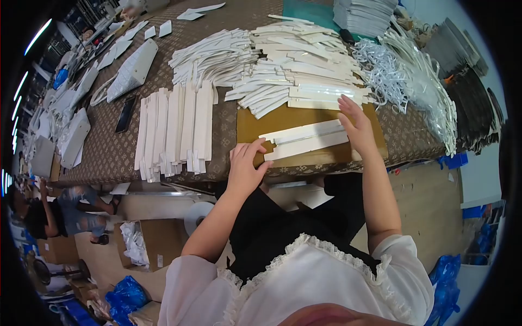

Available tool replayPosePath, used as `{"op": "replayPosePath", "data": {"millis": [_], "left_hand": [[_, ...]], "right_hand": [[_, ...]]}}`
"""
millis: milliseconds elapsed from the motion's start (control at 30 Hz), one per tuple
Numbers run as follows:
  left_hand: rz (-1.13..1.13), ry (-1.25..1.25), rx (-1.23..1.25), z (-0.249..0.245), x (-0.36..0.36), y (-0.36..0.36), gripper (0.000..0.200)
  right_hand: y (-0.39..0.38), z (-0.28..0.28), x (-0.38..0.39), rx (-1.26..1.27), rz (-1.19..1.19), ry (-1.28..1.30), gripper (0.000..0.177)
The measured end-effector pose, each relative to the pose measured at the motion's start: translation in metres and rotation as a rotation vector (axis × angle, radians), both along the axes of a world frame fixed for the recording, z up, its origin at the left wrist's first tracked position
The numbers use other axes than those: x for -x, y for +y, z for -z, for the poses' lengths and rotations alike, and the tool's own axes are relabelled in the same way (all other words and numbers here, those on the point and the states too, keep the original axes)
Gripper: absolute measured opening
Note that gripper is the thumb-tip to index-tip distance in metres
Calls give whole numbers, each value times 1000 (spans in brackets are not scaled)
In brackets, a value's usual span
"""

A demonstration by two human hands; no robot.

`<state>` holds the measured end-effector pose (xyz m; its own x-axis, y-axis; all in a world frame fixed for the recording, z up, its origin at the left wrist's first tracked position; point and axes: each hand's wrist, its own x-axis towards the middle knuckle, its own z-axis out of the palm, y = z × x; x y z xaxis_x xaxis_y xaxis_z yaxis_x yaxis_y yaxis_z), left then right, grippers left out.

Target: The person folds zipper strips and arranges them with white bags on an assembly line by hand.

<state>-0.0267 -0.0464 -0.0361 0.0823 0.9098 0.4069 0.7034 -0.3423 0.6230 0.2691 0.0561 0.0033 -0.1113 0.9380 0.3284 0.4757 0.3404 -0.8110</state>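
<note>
A cream-white zipper panel (310,149), two pale strips joined by a zipper, lies slightly slanted on a brown board (250,122). My left hand (247,165) rests at its left end, thumb and fingers apart beside the corner; it is open. At the other end my right hand (358,127) lies with its fingers spread, the palm edge by the panel's right tip. Just beyond the board are heaped similar white strips (304,65). To the left, a row of zipper panels (176,130) is laid side by side on the patterned cloth.
A dark phone (125,114) and a white quilted bag piece (133,70) lie on the left. Tangled white cords (383,70) and plastic-wrapped strips (429,103) are piled at right. Below stands a cardboard box (163,242). Another person (60,214) sits at far left.
</note>
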Motion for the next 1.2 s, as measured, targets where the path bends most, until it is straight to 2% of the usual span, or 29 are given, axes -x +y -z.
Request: {"op": "replayPosePath", "data": {"millis": [100, 233, 333, 367, 467, 633, 767, 867, 967, 1033, 1100, 1133, 1200], "left_hand": [[22, -32, 34, 2, -2, 8, 58], [50, -69, 69, 3, -7, 13, 58], [81, -79, 58, -1, -8, 17, 59], [93, -78, 67, -4, -6, 18, 59], [124, -73, 80, -12, 0, 25, 58], [115, -301, 128, -23, 3, 56, 52], [125, -422, 111, -26, -24, 94, 47], [146, -467, 75, -27, -39, 123, 41], [290, -614, 330, -28, -49, 148, 28], [326, -691, 318, -22, -56, 156, 24], [356, -852, 309, -12, -59, 159, 18], [358, -856, 302, -12, -59, 159, 18], [347, -949, 349, -12, -59, 157, 16]], "right_hand": [[25, -4, 15, -21, 42, -106, 39], [55, 5, 45, -106, -101, -180, 30], [64, 9, 65, -196, -79, -608, 25], [66, 8, 67, -200, -73, -606, 25], [71, 5, 69, 23, -64, -705, 22], [73, 7, 63, -64, -94, -566, 18], [70, 2, 66, 46, -181, -490, 18], [63, -7, 70, 93, -289, -22, 16], [52, -38, 72, 124, -222, -89, 13], [52, -46, 67, 134, -179, -121, 12], [62, -36, 59, -260, -208, -323, 10], [63, -38, 61, -455, -228, -423, 9], [66, -43, 66, -557, -250, -484, 10]]}}
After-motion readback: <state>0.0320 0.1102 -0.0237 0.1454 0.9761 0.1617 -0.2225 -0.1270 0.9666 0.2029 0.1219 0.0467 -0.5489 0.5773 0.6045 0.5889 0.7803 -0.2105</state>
